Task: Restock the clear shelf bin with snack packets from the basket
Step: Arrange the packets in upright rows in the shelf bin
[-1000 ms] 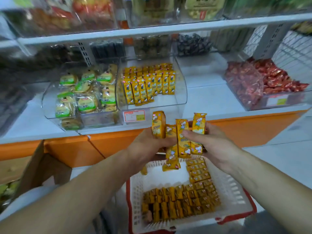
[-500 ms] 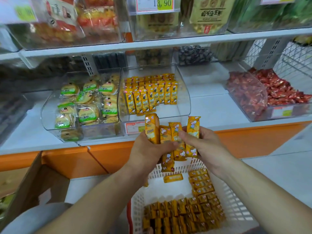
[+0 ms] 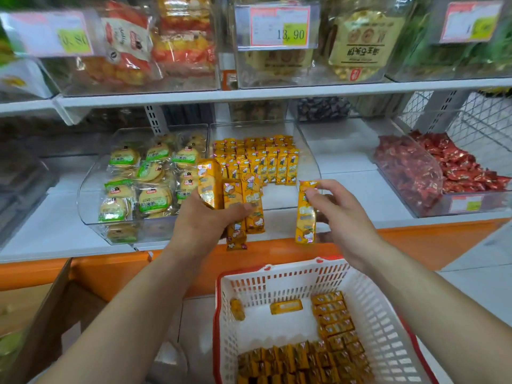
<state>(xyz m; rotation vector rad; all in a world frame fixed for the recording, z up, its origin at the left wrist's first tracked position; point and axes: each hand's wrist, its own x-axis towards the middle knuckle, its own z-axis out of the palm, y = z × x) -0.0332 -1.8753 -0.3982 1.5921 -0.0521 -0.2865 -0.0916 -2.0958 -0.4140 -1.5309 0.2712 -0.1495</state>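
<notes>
My left hand (image 3: 206, 221) grips a bunch of yellow snack packets (image 3: 241, 202), held upright in front of the clear shelf bin (image 3: 309, 159). A single yellow packet (image 3: 305, 214) hangs upright from the pinched fingers of my right hand (image 3: 342, 217), a short way to the right of the bunch. Inside the bin stand rows of the same yellow packets (image 3: 260, 159), filling its back and left; its front right floor is bare. Below my hands sits the white basket with a red rim (image 3: 277, 281), holding several more yellow packets (image 3: 304, 358).
A clear bin of green-labelled round cakes (image 3: 144, 184) stands left of the target bin, and a bin of red wrapped sweets (image 3: 448, 173) to the right. An upper shelf (image 3: 277, 92) with price tags hangs above. The orange shelf base (image 3: 110, 270) fronts the floor; a cardboard box (image 3: 41, 314) is at left.
Both hands have risen from above the basket to the bin's front. My right hand has drawn one packet away to the right from the bunch that my left hand holds.
</notes>
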